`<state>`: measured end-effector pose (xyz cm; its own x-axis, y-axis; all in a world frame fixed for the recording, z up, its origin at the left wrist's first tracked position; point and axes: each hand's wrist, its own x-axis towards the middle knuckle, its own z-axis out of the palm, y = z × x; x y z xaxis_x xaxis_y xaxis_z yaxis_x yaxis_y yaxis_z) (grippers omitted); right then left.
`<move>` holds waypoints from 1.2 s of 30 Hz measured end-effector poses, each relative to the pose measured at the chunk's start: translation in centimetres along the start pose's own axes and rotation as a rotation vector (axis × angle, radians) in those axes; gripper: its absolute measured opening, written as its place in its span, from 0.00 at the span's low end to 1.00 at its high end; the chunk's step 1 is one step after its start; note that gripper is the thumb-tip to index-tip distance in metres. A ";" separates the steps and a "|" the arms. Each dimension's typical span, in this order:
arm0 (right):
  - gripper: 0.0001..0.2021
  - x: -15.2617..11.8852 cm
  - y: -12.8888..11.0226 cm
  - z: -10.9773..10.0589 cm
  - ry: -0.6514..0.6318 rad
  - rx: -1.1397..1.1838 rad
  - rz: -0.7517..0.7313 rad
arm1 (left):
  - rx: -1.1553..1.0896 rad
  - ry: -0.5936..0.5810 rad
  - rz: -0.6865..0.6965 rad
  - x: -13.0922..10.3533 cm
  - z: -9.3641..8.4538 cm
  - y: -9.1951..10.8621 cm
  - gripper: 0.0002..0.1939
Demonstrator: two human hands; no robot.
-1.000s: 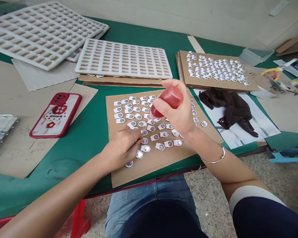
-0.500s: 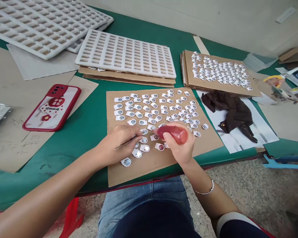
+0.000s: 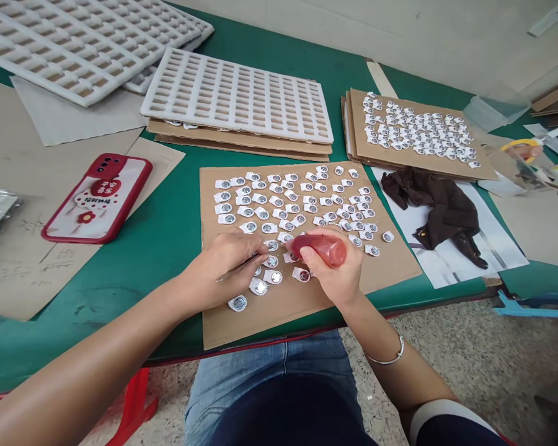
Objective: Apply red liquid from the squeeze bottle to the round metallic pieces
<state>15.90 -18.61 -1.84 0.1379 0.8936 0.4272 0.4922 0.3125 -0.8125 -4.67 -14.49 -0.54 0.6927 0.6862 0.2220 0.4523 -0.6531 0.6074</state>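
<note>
My right hand (image 3: 341, 269) is closed around a red squeeze bottle (image 3: 323, 249), tilted with its narrow end toward the left over the small pieces. In my left hand (image 3: 225, 266) is a thin metal tool, perhaps tweezers (image 3: 235, 271), pinched between the fingers. Its tip is hidden by the fingers near a round piece (image 3: 272, 246). Many small white tabs with shiny round discs lie in loose rows on a cardboard sheet (image 3: 270, 322) beneath both hands. One disc piece (image 3: 237, 303) lies nearest the front left. My right hand covers some of the pieces.
White foam grid trays (image 3: 239, 93) rest on cardboard at the back. A second cardboard sheet (image 3: 360, 152) bears more disc pieces at the right. Dark brown cloth (image 3: 446, 207) lies on white paper. At left is a red-cased phone (image 3: 97, 198) on brown paper.
The bottle and my right hand have shifted very slightly left over the pieces. My left hand stays almost in place. The whole view has turned a little.
</note>
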 end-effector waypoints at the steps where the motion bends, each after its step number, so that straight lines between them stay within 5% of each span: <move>1: 0.11 0.0 0.0 0.0 0.000 -0.005 -0.004 | -0.001 -0.003 0.000 0.0 0.0 0.0 0.04; 36: 0.11 -0.1 -0.2 -0.3 -0.054 -0.010 -0.074 | 0.006 -0.010 -0.037 0.0 0.0 0.1 0.05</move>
<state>16.09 -18.87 -1.62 0.0544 0.8842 0.4640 0.5081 0.3755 -0.7751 -4.58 -14.57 -0.50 0.6810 0.7066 0.1922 0.4810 -0.6295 0.6102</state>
